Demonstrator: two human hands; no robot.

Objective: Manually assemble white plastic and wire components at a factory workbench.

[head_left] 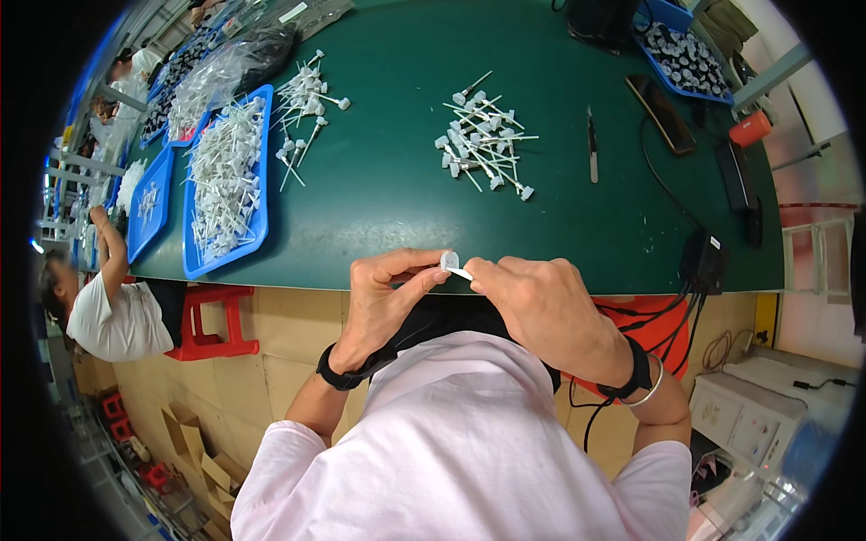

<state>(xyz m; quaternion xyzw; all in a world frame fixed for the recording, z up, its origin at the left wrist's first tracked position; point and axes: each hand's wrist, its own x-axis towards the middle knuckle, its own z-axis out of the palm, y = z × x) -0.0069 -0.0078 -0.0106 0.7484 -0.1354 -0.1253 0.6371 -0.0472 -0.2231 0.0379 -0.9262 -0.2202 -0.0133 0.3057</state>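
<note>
Over the table's near edge my two hands meet. My left hand (pixel 392 293) is closed, pinching a small white plastic head (pixel 449 260) with a rounded top between thumb and fingertips. From the right, my right hand (pixel 532 293) is closed on a thin white stem (pixel 460 273) that reaches toward the head. Whether stem and head are joined is too small to tell. Ahead of my hands lies a loose pile of white-headed parts with thin stems (pixel 483 140). Farther left is a smaller group of similar parts (pixel 308 95).
A blue tray (pixel 263 203) heaped with white stemmed parts stands left, beside a second blue tray (pixel 162 230). Tweezers (pixel 592 149), a phone (pixel 663 113) and a black adapter with cables (pixel 702 261) lie right. Another person (pixel 122 316) sits at the left near a red stool (pixel 216 320).
</note>
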